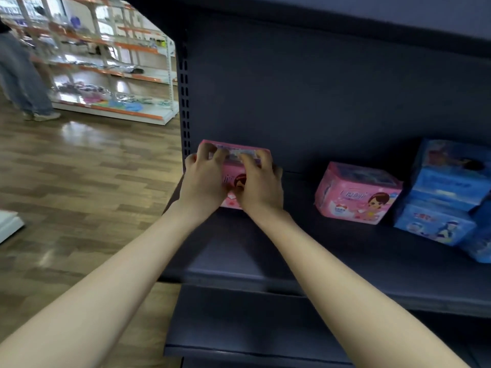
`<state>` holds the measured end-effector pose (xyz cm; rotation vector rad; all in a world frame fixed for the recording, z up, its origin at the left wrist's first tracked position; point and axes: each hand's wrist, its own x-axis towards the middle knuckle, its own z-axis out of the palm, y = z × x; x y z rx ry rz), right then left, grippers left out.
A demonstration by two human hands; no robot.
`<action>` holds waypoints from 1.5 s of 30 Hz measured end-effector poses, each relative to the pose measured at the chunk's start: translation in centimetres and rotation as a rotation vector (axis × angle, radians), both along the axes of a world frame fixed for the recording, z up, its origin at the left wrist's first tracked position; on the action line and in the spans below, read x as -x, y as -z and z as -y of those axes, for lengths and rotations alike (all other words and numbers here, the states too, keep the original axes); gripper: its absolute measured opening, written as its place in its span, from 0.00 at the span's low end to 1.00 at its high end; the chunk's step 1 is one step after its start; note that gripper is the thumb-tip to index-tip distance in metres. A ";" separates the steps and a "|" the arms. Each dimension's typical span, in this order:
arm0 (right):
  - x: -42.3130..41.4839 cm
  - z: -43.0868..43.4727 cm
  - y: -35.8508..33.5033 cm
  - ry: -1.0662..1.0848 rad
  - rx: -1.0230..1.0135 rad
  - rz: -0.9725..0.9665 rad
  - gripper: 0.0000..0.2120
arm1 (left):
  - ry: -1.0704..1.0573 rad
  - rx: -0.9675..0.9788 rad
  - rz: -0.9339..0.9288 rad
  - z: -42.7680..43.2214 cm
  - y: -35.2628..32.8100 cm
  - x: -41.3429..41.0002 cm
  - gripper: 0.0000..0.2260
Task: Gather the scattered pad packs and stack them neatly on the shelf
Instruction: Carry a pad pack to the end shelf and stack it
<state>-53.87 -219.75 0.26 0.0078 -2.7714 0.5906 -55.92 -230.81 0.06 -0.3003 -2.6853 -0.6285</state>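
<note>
A pink pad pack (233, 155) stands at the far left end of the dark shelf (305, 251), close to the back panel. My left hand (203, 179) and my right hand (261, 181) both grip it, fingers curled over its top edge. A second pink pad pack (357, 193) sits apart on the shelf, to the right. Further right, several blue pad packs (443, 192) are piled on one another, some tilted.
The perforated shelf upright (186, 96) rises just left of the held pack. A lower dark shelf (239, 328) juts out below. Wooden floor (79, 181) spreads to the left. An orange-and-white rack (111, 70) and a standing person (21, 73) are far back.
</note>
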 end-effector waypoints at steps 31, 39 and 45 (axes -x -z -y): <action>7.0 -7.3 2.3 -0.009 -0.103 -0.012 0.29 | 0.119 0.038 0.024 -5.7 1.9 6.6 0.27; 8.1 -7.6 3.3 -0.005 -0.105 -0.015 0.29 | 0.110 0.076 0.027 -6.2 2.8 7.6 0.27; 8.4 -7.7 3.3 0.001 -0.107 -0.013 0.28 | 0.076 0.127 0.042 -6.6 2.7 7.8 0.27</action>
